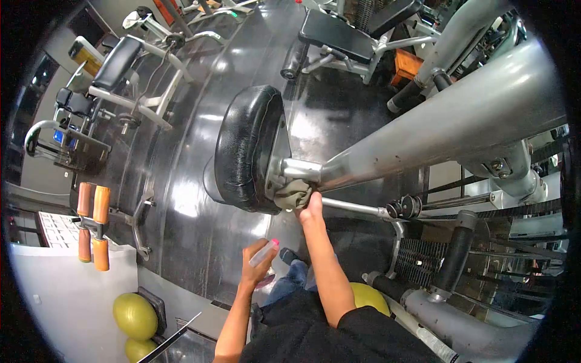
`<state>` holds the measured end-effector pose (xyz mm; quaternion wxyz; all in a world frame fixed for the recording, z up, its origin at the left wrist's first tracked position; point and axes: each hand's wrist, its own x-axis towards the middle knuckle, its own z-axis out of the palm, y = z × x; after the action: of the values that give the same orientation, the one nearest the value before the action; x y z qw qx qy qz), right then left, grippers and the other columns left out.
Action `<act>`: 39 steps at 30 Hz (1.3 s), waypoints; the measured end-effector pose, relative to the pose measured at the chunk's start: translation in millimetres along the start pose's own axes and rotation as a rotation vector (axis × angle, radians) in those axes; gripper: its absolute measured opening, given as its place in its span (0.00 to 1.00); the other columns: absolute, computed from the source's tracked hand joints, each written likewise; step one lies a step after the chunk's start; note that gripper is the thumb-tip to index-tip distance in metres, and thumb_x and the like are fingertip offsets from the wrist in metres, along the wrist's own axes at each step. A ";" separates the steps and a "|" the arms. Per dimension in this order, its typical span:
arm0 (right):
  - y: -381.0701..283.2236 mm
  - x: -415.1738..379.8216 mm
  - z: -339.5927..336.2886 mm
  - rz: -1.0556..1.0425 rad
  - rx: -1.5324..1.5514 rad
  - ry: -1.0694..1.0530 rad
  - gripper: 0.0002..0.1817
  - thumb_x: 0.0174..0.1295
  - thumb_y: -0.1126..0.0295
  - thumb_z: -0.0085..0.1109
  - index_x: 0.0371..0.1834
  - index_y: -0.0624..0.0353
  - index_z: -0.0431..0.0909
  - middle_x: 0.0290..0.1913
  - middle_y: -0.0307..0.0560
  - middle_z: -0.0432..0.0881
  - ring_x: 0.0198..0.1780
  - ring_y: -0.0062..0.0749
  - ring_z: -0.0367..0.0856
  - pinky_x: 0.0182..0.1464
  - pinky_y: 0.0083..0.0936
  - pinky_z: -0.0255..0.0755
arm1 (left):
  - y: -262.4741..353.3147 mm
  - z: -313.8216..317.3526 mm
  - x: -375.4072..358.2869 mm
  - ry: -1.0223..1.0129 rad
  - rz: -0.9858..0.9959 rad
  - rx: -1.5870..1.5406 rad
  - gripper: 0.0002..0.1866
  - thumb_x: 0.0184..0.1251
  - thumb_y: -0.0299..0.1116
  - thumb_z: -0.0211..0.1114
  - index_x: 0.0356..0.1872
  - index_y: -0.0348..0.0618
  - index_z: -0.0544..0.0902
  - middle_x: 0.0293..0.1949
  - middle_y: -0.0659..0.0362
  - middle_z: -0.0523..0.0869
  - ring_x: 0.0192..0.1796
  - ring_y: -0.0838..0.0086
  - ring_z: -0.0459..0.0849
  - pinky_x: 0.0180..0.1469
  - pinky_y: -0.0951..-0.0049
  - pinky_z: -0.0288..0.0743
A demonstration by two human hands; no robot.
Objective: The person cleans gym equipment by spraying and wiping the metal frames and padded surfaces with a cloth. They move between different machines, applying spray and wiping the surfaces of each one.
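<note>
My right hand [310, 209] presses a crumpled grey-green cloth [293, 194] against the metal bracket behind a black padded cushion [245, 148]. The cloth hides most of its fingers. A short metal post [301, 169] joins the cushion to a thick silver machine arm [436, 121] that slants up to the right. Lower and to the left, my left hand [254, 261] is wrapped around a small clear bottle [262, 254] with a pink tip, held tilted and apart from the machine.
At right stand a black padded roller [455, 254] and machine bars. A black bench [336, 36] is at the top, with an orange box [407, 65] nearby. Other gym machines [118, 63] stand at upper left. Yellow-green balls [134, 316] sit at lower left, near orange-brown rollers [101, 204].
</note>
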<state>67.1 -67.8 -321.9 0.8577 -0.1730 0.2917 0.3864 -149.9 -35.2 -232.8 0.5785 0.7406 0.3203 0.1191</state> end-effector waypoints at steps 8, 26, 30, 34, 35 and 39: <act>27.3 110.4 -86.7 0.099 0.219 -0.373 0.20 0.74 0.57 0.43 0.57 0.56 0.78 0.55 0.46 0.83 0.52 0.42 0.82 0.55 0.37 0.79 | 7.8 -1.9 1.2 -0.040 -0.014 -0.031 0.14 0.61 0.35 0.69 0.25 0.36 0.78 0.19 0.57 0.74 0.23 0.75 0.71 0.27 0.70 0.64; -29.2 37.0 -83.3 -0.105 -0.107 0.039 0.16 0.73 0.58 0.44 0.49 0.51 0.80 0.45 0.42 0.84 0.44 0.36 0.84 0.48 0.39 0.80 | 19.2 -4.5 20.9 -0.140 0.041 -0.029 0.13 0.65 0.35 0.69 0.27 0.36 0.80 0.19 0.64 0.72 0.24 0.84 0.69 0.25 0.75 0.61; -39.3 -3.6 -46.1 -0.483 -0.423 0.155 0.18 0.72 0.54 0.51 0.56 0.53 0.75 0.51 0.40 0.81 0.50 0.32 0.81 0.51 0.31 0.78 | 7.5 0.9 25.5 -0.166 -0.003 -0.003 0.14 0.66 0.37 0.68 0.28 0.35 0.79 0.20 0.64 0.71 0.26 0.83 0.68 0.27 0.73 0.61; -40.5 -73.9 1.2 -0.823 -0.387 0.116 0.19 0.73 0.66 0.50 0.64 0.62 0.69 0.54 0.44 0.77 0.52 0.30 0.77 0.56 0.29 0.73 | 11.7 9.4 27.5 -0.191 -0.021 -0.021 0.15 0.65 0.38 0.68 0.29 0.35 0.80 0.22 0.63 0.72 0.28 0.81 0.69 0.29 0.73 0.61; -40.0 -80.8 8.9 -0.897 -0.468 0.111 0.18 0.73 0.68 0.50 0.62 0.63 0.69 0.54 0.44 0.77 0.52 0.30 0.76 0.59 0.28 0.70 | 12.7 11.8 28.6 -0.199 -0.040 -0.054 0.14 0.65 0.37 0.68 0.29 0.35 0.79 0.22 0.62 0.73 0.28 0.81 0.69 0.29 0.73 0.62; -40.1 -28.3 -34.3 -0.944 -0.668 0.125 0.22 0.75 0.59 0.51 0.65 0.60 0.71 0.56 0.46 0.79 0.54 0.33 0.75 0.58 0.26 0.68 | 24.3 20.3 32.8 -0.204 -0.008 -0.041 0.14 0.65 0.37 0.67 0.28 0.35 0.79 0.22 0.62 0.72 0.28 0.81 0.69 0.30 0.73 0.62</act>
<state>70.1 -127.3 -327.5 0.8172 -0.5679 0.0955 0.0223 -105.5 -34.0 -222.6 0.6236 0.7356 0.2603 0.0475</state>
